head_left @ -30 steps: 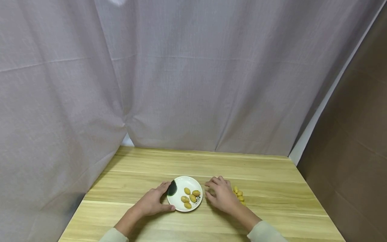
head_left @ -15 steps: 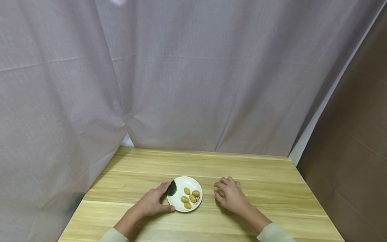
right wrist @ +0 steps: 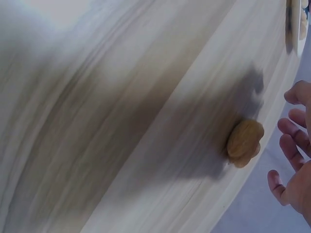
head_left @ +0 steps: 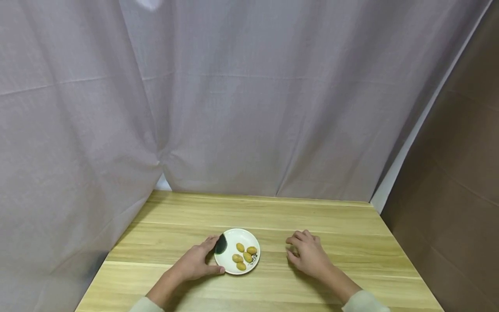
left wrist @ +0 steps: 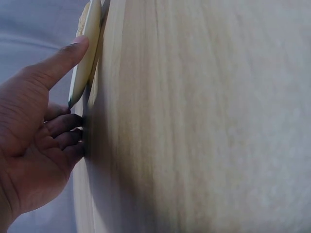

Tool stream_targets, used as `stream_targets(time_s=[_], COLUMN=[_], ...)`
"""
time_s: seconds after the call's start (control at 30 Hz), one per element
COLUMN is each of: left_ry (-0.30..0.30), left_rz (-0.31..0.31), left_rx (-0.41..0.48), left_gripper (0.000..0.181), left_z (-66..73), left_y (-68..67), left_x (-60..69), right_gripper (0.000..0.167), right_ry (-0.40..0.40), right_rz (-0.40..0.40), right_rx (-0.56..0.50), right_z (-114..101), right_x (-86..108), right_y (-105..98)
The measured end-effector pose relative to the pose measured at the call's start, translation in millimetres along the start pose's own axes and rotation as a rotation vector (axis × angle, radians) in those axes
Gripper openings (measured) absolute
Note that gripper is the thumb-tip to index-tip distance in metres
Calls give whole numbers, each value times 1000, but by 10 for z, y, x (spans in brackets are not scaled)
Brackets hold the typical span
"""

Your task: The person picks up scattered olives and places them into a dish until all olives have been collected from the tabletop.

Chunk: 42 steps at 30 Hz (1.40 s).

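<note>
A small round white plate (head_left: 230, 268) with a dark green patch lies on the table, bearing several yellow-brown oval fruits (head_left: 247, 256). My left hand (head_left: 196, 261) holds its left side: the thumb is on the near rim and the fingers are at the far-left edge. In the left wrist view, that thumb (left wrist: 65, 58) touches the rim and the other fingers curl beside it. Right of the plate, my right hand (head_left: 309, 255) hovers with loosely bent fingers, nothing visible in them. The right wrist view shows a cluster of similar fruits (right wrist: 244, 141) below and apart from the fingers; the head view mostly hides it.
The wooden table (head_left: 187, 212) reaches back to a grey curtain (head_left: 234, 130). A brown curtain (head_left: 448, 173) hangs along the right side, and more grey cloth (head_left: 78, 173) drapes down on the left.
My right hand has moved right, away from the plate, and now covers the fruit cluster that showed behind it earlier. The left hand and the plate have stayed in place.
</note>
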<state>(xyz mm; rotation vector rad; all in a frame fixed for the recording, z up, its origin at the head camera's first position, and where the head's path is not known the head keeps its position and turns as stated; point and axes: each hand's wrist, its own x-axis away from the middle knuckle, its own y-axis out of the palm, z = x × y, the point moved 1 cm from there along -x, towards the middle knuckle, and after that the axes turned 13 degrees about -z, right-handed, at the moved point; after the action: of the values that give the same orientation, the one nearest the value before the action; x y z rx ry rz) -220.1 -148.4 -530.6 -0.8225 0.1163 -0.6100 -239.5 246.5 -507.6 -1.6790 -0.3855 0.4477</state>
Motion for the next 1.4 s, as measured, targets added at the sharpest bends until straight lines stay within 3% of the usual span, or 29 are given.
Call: stream_targets(time_s=[0.6,1.4], left_ry=[4,7], left_rz=[10,8], left_rx=[-15,-1], left_gripper=[110,109], left_z=[-59,-53], left_y=[30,23], left_x=[-32,-25], right_gripper=[24,21], right_ry=[46,59], right_rz=[-20,-44], right_rx=[24,49], right_z=[240,226], right_x=[131,146], right_y=[0,70])
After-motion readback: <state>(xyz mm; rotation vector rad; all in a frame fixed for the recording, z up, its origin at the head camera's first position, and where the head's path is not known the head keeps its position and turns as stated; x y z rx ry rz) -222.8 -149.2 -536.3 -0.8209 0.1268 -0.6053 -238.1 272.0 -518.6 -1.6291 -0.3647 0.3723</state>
